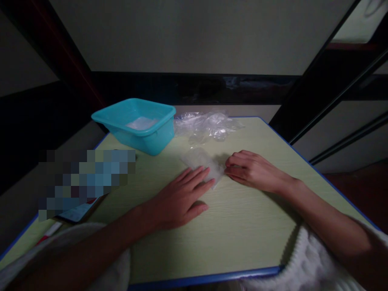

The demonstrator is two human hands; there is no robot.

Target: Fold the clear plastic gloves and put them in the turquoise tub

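Note:
A small clear plastic bag (200, 157) lies on the table in front of me, with its near part hidden under my fingers. My left hand (182, 198) rests flat over it, fingers stretched out and slightly spread, thumb apart. At the bag's right edge, my right hand (250, 169) is closed, its thumb and fingertips pinched together on the plastic. The exact grip is partly hidden by the curled fingers.
A turquoise plastic basin (160, 135) with whitish, flat pieces (142, 123) inside stands at the back left. Beside it lies crumpled clear plastic (209, 126). A partly blurred phone (77, 212) and a red-and-white pen-like object (50, 233) are on the left. The table (230, 238) has blue edges.

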